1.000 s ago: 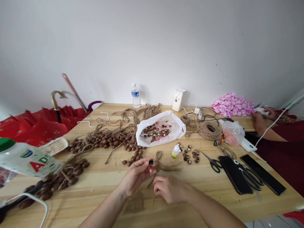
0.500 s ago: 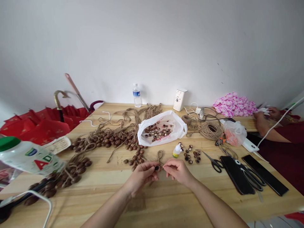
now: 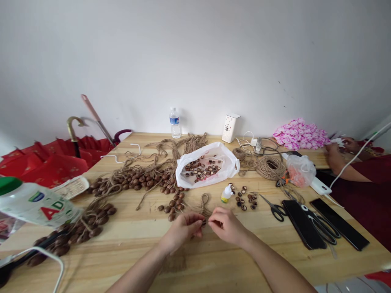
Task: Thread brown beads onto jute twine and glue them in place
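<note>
Between the thumb and fingers of my left hand [image 3: 182, 231] is a small brown nutshell [image 3: 204, 222], partly covered by the fingertips. My right hand [image 3: 227, 224] is pinched closed right beside it; whatever its fingertips hold is too small to make out. Just beyond my hands lies a loop of twine [image 3: 204, 199]. A small white glue bottle [image 3: 226, 194] stands past my right hand, with several cracked shells [image 3: 244, 200] to its right. Brown nuts [image 3: 175, 202] lie past my left hand.
Behind is a white plastic bag [image 3: 182, 176] holding shells. Nuts strung on twine [image 3: 143, 178] spread leftward, near a large white bottle [image 3: 39, 205]. Scissors [image 3: 276, 209], a black phone [image 3: 301, 224] and a twine coil [image 3: 270, 167] lie right. A co-worker's arm [image 3: 345, 165] is far right.
My right hand has come slightly closer to my left. The nutshell's dark opening, visible before, is now mostly hidden by my fingers. The view has shifted slightly.
</note>
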Motion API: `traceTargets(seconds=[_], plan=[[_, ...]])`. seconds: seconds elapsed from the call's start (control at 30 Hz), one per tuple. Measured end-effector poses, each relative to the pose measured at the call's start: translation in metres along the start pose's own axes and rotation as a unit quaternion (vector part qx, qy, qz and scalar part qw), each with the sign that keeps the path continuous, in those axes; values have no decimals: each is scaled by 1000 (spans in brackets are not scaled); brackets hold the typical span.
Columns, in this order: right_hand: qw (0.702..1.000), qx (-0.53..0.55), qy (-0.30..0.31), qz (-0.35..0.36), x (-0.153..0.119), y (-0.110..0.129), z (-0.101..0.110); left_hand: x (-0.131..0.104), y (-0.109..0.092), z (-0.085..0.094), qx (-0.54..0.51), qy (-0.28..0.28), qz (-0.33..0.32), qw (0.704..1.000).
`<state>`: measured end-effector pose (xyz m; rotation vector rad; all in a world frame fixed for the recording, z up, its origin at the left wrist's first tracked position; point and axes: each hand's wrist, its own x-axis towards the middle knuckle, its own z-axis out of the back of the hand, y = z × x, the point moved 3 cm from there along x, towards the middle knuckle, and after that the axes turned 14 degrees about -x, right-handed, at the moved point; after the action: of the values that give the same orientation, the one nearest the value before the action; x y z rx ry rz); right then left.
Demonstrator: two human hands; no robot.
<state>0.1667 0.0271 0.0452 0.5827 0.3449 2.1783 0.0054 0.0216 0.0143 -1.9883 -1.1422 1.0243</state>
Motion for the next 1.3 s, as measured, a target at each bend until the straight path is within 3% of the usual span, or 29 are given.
traceTargets(seconds=[0.57,0.8,1.03,1.3], plan=[[999,26,7,-44,0,-1,-2,-1,9,-3,19,43,24,999],[996,53,20,-72,-1,-7,-8,-3,7,-8,32,47,3,998],[996,54,17,-68,-2,-7,-9,-4,5,-11,61,53,-23,996],[996,68,20,-55,-1,-4,-4,-3,7,-10,38,50,-5,998]])
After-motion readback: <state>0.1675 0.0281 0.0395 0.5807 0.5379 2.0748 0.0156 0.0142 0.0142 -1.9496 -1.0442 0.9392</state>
